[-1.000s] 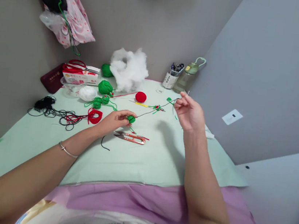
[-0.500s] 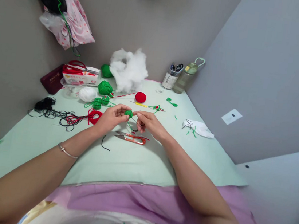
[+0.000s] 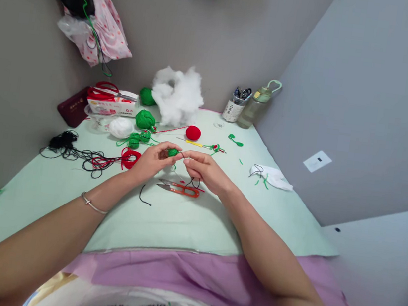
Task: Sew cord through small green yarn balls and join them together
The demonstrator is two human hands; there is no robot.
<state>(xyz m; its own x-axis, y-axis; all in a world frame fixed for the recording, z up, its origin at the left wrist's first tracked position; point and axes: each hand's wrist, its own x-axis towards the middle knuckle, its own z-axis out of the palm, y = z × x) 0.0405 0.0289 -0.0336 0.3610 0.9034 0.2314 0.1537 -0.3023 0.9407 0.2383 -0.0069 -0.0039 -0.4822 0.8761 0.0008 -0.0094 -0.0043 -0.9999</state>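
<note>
Between the thumb and fingers of my left hand (image 3: 156, 160) sits a small green knitted ball (image 3: 173, 153), partly covered by the fingertips. My right hand (image 3: 204, 169) is closed beside it, its index fingertip close to the ball. A black yarn strand (image 3: 193, 183) loops down below the right fingers, and a short dark piece of it shows at the fingertips. Whether a needle is in that pinch is too small to tell. Just beneath both hands, orange-handled thread snips (image 3: 180, 189) lie on the pale green tabletop (image 3: 164, 223).
Black yarn (image 3: 86, 157) and a red coil (image 3: 130, 158) lie at left. Behind are green yarn (image 3: 145, 119), a white ball (image 3: 120, 127), white stuffing (image 3: 178, 94), a red ball (image 3: 193, 133) and a yellow-handled hook (image 3: 194, 144). A bottle (image 3: 254, 107) stands back right.
The green ball has turned and sunk slightly into my left fingers. My right fingers have shifted at the ball, and the black loop below them now hangs larger and farther right.
</note>
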